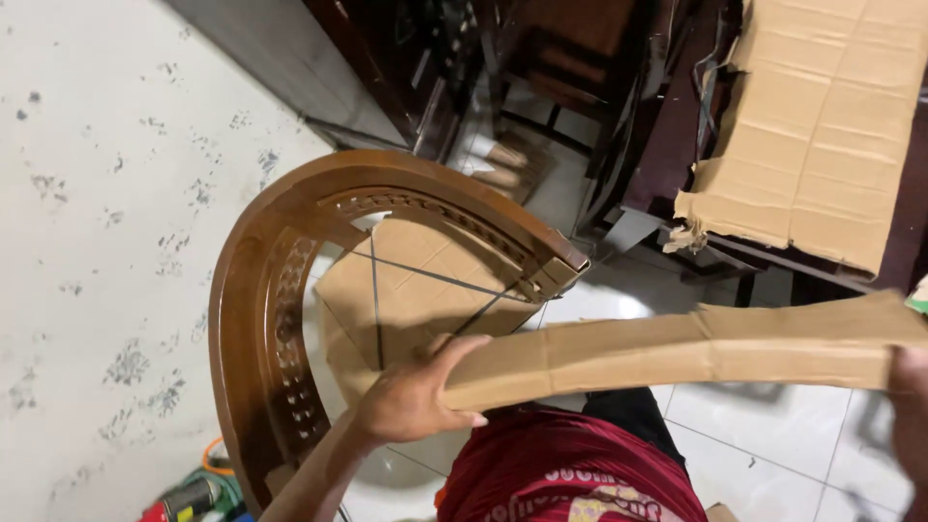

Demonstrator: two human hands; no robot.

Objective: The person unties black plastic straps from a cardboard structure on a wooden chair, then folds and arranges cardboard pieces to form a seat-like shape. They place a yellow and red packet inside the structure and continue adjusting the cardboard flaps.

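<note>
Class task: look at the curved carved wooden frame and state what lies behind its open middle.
Through the curved wooden frame shows a flat cardboard sheet crossed by thin lines, with white floor tiles beyond. The left hand and cardboard strip cover its lower edge.

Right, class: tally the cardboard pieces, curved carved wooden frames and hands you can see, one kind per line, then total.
Cardboard pieces: 3 (strip, large sheet, piece behind the frame)
Curved wooden frames: 1
Hands: 2 (left hand, right hand)
Total: 6
</note>
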